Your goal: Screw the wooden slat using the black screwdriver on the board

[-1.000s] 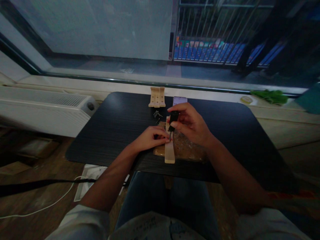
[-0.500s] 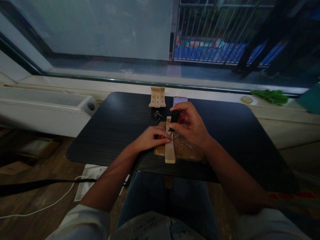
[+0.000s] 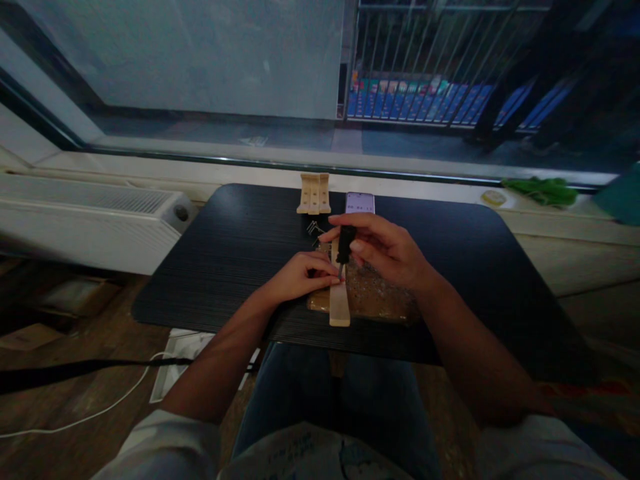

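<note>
My right hand (image 3: 393, 253) has its fingers round the black handle of a screwdriver (image 3: 345, 244), held upright with its shaft pointing down. The tip meets a pale wooden piece (image 3: 340, 308) with a flared near end. My left hand (image 3: 305, 275) comes in from the left, thumb and fingertips pinched together on the wooden piece at the screwdriver's tip. What lies between those fingertips is too small to make out. Under the wooden piece is a brown, plastic-wrapped slab (image 3: 383, 300). Several screws (image 3: 314, 229) lie just beyond my left hand.
Similar wooden pieces (image 3: 315, 193) stand together at the back of the dark table (image 3: 215, 253), with a lit phone (image 3: 360, 203) to their right. A white radiator (image 3: 95, 213) is on the left. Green leaves (image 3: 543, 191) and a round yellow item (image 3: 493, 197) rest on the windowsill.
My right hand has turned about the screwdriver handle, its fingers now reaching further left over the top. More of the phone shows. My left hand and the wooden piece stay put.
</note>
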Demonstrator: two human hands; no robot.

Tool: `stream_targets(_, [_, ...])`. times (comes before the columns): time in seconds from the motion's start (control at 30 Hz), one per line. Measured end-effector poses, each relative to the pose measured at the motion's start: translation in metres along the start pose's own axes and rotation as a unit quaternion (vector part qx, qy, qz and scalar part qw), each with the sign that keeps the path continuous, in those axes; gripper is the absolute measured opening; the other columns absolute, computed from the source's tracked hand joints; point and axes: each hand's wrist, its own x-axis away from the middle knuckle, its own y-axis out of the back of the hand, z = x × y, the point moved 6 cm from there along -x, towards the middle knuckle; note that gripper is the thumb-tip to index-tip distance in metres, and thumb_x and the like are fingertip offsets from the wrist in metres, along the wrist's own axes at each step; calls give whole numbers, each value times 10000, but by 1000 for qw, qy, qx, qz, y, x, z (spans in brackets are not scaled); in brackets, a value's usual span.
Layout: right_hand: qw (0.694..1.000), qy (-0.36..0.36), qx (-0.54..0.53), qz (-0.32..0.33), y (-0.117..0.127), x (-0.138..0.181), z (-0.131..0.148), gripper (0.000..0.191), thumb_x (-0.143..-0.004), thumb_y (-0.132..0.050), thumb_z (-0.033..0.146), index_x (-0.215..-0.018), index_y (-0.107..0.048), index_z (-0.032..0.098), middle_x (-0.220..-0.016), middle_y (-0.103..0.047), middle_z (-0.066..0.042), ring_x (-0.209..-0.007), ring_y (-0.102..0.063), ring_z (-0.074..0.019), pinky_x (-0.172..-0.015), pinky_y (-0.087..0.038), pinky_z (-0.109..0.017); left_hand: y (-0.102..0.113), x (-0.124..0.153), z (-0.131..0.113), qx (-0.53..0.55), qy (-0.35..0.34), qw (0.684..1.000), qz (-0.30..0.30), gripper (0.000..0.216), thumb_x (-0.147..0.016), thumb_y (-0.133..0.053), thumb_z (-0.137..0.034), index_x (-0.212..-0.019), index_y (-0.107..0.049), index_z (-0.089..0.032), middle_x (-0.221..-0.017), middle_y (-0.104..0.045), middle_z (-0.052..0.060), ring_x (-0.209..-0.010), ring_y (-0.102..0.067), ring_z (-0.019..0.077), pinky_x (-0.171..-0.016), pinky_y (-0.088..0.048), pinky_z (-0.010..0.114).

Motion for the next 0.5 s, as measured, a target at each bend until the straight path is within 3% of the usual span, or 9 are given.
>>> stream_targets(0.13, [1000, -22, -10, -9, -1, 1, -4, 374, -926, -551, 264, -1296, -537, 215, -1071, -666, -31, -728, -597, -62, -625, -491, -192, -1, 0, 0, 2, -11, 1000, 5, 159, -848, -653, -293, -830, -752, -170, -773, -695, 36, -727, -624, 129, -705, -479, 250])
stream_targets(0.33, [998, -33, 10, -49, 1, -1, -4, 316, -894, -601, 308, -1193, -600, 207, -955, -673, -10, -721, -608, -75, -636, -502, -205, 0, 0, -1, -7, -19, 1000, -1, 175, -856, -643, -295, -829, -750, -159, -755, -676, 37, -695, -606, 121, -654, -461, 231])
stream_targets(0.5, [996, -27, -7, -81, 2, -1, -7, 272, -871, -634, 282, -1133, -610, 214, -1019, -649, -9, -783, -633, -74, -654, -500, -195, -1, 1, 1, -15, -8, 1000, 5, 205, -862, -633, -311, -847, -747, -142, -766, -665, 48, -678, -598, 121, -619, -448, 225])
